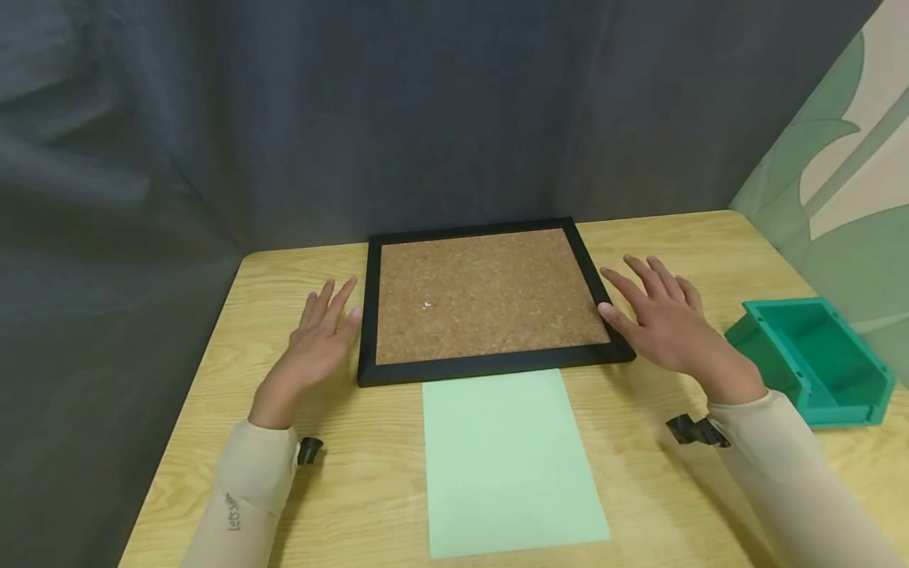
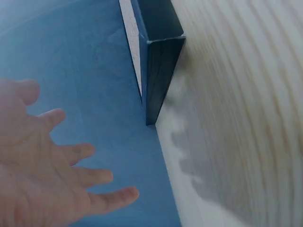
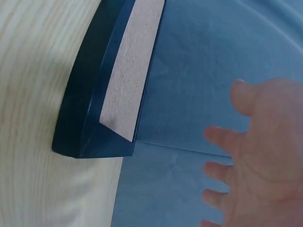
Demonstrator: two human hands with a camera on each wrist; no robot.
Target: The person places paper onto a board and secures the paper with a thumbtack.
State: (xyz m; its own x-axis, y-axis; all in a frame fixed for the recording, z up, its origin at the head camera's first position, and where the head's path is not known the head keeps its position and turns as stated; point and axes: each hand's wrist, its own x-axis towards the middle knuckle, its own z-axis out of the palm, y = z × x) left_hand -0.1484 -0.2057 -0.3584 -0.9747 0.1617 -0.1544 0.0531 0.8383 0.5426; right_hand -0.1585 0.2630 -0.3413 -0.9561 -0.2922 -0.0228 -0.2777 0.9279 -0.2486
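Note:
A cork board point(image 1: 490, 296) in a black frame point(image 1: 461, 368) lies flat on the wooden table. My left hand point(image 1: 316, 347), fingers spread, is beside the frame's left edge and holds nothing. The left wrist view shows that hand point(image 2: 52, 165) apart from the frame's corner point(image 2: 163, 61). Over at the right edge is my right hand point(image 1: 667, 323), fingers spread and empty; its thumb overlaps the frame in the head view. In the right wrist view a gap separates the hand point(image 3: 265, 156) from the frame point(image 3: 90, 109).
A pale green sheet point(image 1: 511, 465) lies on the table just in front of the frame. The green bin point(image 1: 817, 363) stands at the right. Dark cloth point(image 1: 426, 110) hangs behind the table and down its left side; a patterned cloth point(image 1: 852, 189) is at the right.

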